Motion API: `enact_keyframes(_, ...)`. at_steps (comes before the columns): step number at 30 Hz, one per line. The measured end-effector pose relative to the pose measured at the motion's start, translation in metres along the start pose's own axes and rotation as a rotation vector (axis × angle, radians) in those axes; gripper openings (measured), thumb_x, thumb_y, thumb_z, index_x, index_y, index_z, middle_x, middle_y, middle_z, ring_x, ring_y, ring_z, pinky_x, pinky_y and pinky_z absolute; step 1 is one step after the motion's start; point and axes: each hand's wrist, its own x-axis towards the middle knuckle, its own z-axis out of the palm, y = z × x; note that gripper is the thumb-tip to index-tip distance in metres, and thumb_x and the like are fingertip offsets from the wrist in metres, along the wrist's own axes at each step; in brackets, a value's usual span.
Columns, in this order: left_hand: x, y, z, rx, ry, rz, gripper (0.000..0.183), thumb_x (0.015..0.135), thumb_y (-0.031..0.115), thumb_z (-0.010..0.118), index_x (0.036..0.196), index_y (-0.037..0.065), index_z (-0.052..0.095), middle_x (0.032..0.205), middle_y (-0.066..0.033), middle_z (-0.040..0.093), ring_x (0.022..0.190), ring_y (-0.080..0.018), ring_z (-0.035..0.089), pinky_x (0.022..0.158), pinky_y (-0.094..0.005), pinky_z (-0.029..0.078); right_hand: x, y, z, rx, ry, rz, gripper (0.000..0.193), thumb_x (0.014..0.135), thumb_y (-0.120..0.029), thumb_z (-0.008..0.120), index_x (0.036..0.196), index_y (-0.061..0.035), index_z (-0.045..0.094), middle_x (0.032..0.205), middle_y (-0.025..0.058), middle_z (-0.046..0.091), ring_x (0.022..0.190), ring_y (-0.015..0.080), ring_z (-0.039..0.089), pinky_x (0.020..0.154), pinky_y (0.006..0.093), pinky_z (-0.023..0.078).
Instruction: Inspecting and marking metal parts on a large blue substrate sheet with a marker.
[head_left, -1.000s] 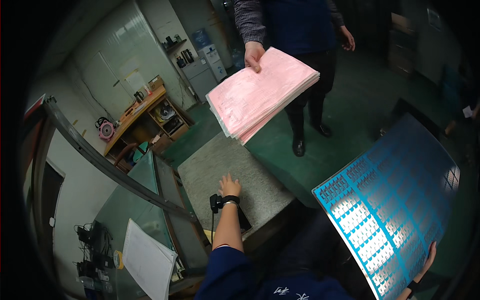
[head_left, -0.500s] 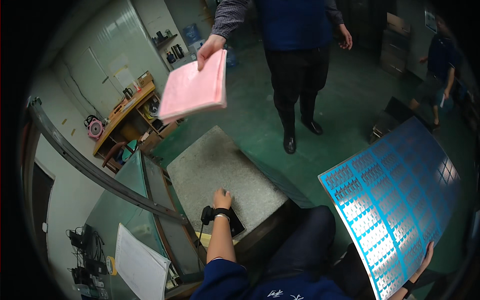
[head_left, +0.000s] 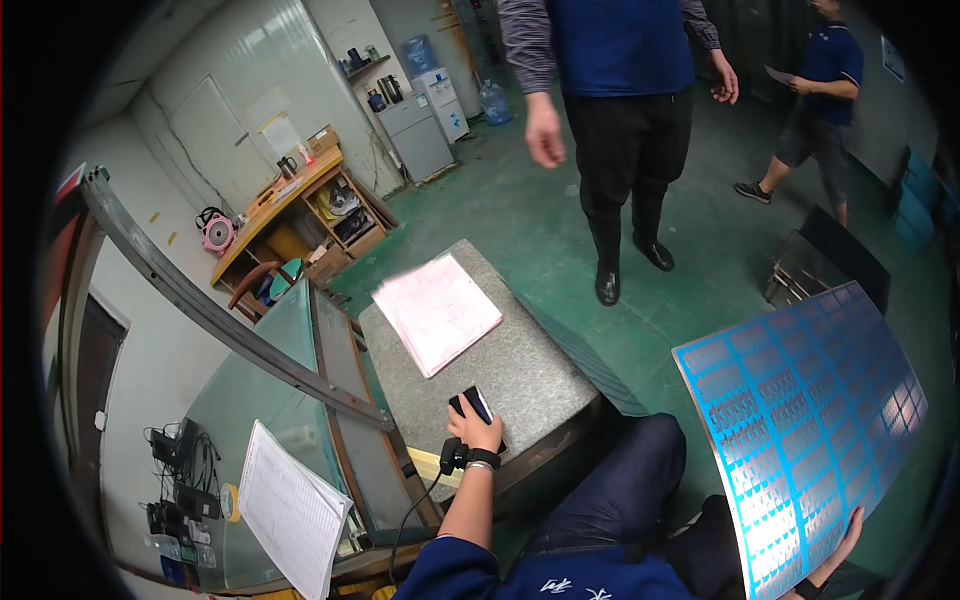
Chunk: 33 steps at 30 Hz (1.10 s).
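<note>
My left hand (head_left: 478, 430) is closed round a small black object (head_left: 472, 403) with a pale edge, low over the near part of a grey stone-topped block; its kind is not clear. A dark flat piece shows partly beneath that hand. On the block (head_left: 540, 370), just beyond my left hand, lies a stack of pink paper sheets (head_left: 438, 315). My right hand (head_left: 848, 540) grips the lower right edge of a large thin panel (head_left: 800, 430), blue with rows of silvery patterns. The panel is tilted up at my right side.
A person in a blue vest (head_left: 625, 50) stands beyond the block, and another person (head_left: 825, 80) is at the far right. Left are a glass-topped table (head_left: 240, 400), a metal bar (head_left: 220, 320) and a pad of written sheets (head_left: 290, 510). A dark stand (head_left: 830, 260) sits behind the panel.
The pink stack has gone from the other person's hand onto the block, and that hand is now empty. My left hand stays low over the block. The far person has moved and now holds a sheet.
</note>
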Motion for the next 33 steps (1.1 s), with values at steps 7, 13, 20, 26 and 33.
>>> enact_keyframes(7,0.01,0.016,-0.023,-0.103,-0.003,-0.113,0.079,0.061,0.019,0.067,0.132,0.014,0.033,0.136,-0.019,0.027,0.115,-0.0407,0.033,0.095,-0.0464,0.033,0.006,0.003,-0.035,0.007,0.171,0.031,0.043,0.089,-0.038,0.045,0.112,-0.0016,0.049,0.107,0.0076,0.051,0.097,0.0172,0.049,0.084,0.0305,0.039)
enact_keyframes(13,0.08,0.038,-0.043,-0.107,0.147,-0.184,0.07,0.067,0.024,0.066,0.13,0.016,0.037,0.137,-0.0124,0.028,0.112,-0.0382,0.035,0.094,-0.0493,0.031,-0.026,-0.024,0.054,-0.363,0.512,-0.056,0.057,0.087,-0.033,0.048,0.125,0.0076,0.039,0.134,0.0181,0.036,0.123,0.0304,0.032,0.103,0.0379,0.023)
enact_keyframes(20,0.173,0.052,-0.028,0.003,0.212,-0.21,0.067,0.068,0.023,0.066,0.129,0.017,0.04,0.139,-0.0132,0.028,0.117,-0.0378,0.033,0.097,-0.0497,0.027,-0.022,-0.021,0.078,-0.335,0.483,-0.112,0.051,0.089,-0.031,0.046,0.123,0.0061,0.041,0.127,0.0162,0.041,0.116,0.0268,0.038,0.098,0.0363,0.028)
enact_keyframes(26,0.204,0.038,0.005,0.075,0.184,-0.145,0.063,0.069,0.018,0.061,0.129,0.017,0.041,0.139,-0.0156,0.025,0.119,-0.0382,0.032,0.098,-0.051,0.026,-0.023,-0.018,0.084,-0.319,0.522,-0.153,0.045,0.09,-0.029,0.044,0.121,0.0045,0.044,0.121,0.0143,0.046,0.108,0.0232,0.044,0.094,0.0347,0.034)
enact_keyframes(33,0.211,0.013,0.027,0.223,0.068,-0.103,0.056,0.08,0.03,0.053,0.132,0.019,0.036,0.141,-0.0166,0.021,0.128,-0.0405,0.019,0.101,-0.0534,0.02,-0.009,0.0,-0.028,-0.177,0.363,-0.32,0.04,0.091,-0.032,0.044,0.113,0.001,0.05,0.106,0.0069,0.056,0.093,0.0155,0.052,0.085,0.0281,0.039)
